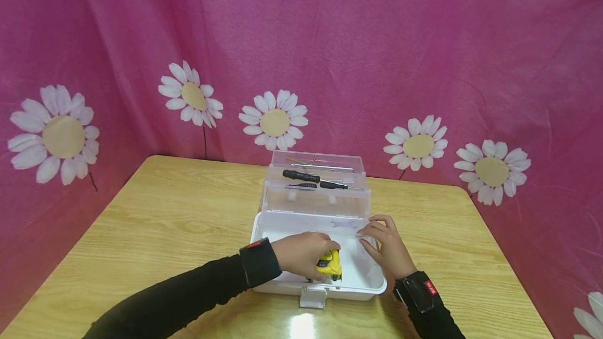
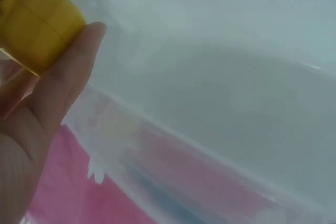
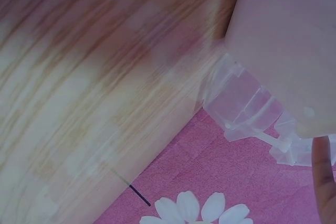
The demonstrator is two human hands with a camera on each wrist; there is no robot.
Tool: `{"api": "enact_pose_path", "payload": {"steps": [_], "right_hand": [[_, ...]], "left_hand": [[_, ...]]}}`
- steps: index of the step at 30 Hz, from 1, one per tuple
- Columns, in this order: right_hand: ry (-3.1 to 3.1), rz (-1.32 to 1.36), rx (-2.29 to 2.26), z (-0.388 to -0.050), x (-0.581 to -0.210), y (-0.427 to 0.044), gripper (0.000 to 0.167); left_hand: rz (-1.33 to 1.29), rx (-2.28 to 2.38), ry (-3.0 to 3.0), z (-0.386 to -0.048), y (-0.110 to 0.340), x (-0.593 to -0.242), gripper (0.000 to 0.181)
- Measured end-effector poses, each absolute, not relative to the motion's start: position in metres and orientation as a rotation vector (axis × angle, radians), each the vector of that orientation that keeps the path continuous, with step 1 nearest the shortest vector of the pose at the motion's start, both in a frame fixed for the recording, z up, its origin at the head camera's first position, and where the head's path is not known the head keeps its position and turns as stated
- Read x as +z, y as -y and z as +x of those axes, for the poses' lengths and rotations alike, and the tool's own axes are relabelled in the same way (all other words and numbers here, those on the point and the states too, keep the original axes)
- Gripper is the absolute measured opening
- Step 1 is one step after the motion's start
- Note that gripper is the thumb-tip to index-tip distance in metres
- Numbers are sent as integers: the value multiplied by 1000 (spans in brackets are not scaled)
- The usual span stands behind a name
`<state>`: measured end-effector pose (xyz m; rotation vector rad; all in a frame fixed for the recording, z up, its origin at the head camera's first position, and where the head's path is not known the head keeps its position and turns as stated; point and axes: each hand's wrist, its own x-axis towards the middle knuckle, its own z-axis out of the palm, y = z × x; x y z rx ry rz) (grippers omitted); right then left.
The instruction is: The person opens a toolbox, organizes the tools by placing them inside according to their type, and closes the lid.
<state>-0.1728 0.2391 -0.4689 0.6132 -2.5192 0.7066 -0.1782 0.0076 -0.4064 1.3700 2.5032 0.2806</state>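
Note:
A yellow tape measure (image 1: 330, 264) is gripped by my left hand (image 1: 303, 255) inside the white toolbox (image 1: 350, 293), over its front half. In the left wrist view, the yellow tape measure (image 2: 39, 24) sits between the fingers and thumb, above the white floor of the box. My right hand (image 1: 390, 249) is at the toolbox's right rim, its fingers reaching over the edge near the back corner. One finger (image 3: 322, 158) of it touches the box edge in the right wrist view; the rest of that hand is mostly outside that view.
Clear tiered trays (image 1: 320, 203) stand raised behind the toolbox. They hold a black-handled screwdriver (image 1: 300, 176), another black-handled tool (image 1: 333, 185) and thin metal rods. A latch (image 1: 313, 297) hangs at the box front. Beneath is a wooden table (image 1: 188, 213); a pink flowered cloth (image 1: 330, 56) hangs behind.

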Motion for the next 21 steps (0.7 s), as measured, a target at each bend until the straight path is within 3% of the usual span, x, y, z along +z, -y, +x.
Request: {"api": "enact_pose_path", "payload": {"steps": [21], "right_hand": [[2528,593,710,-172,-469,-238,23]], "left_hand": [[1262,202,-2449,-186,-6,-433,59]]}}
